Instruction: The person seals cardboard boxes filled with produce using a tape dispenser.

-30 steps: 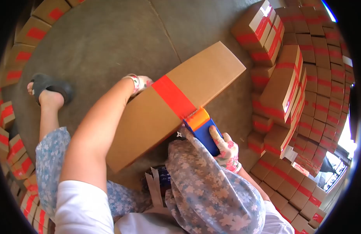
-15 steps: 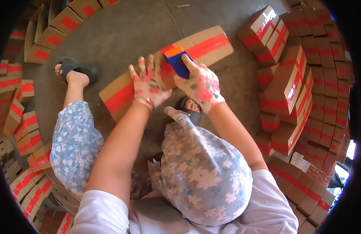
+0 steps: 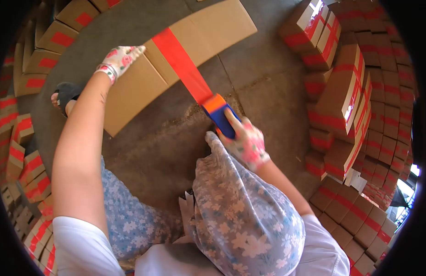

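A long cardboard box (image 3: pixel 130 94) stands on the floor in front of me, a seam running across its near face. My left hand (image 3: pixel 120 62), in a floral glove, grips the box at its far left edge, fingers together; the thumb is hidden. Gloved the same way, my right hand (image 3: pixel 247 142) is closed around a blue and orange tape dispenser (image 3: pixel 220 117), below and right of the box. Red tape (image 3: pixel 183 64) stretches taut from the box's top edge down to the dispenser, its lower part off the cardboard.
Stacked taped boxes (image 3: pixel 341 92) rise on the right, with more boxes (image 3: pixel 61 39) at upper left and along the left side. My sandalled foot (image 3: pixel 63 96) is left of the box. Floral fabric (image 3: pixel 245 198) covers my knee.
The box has turned and shifted up, showing a face with a fresh tape strip. My left hand moved up-left to its edge. My right hand drew the dispenser down, pulling out tape.
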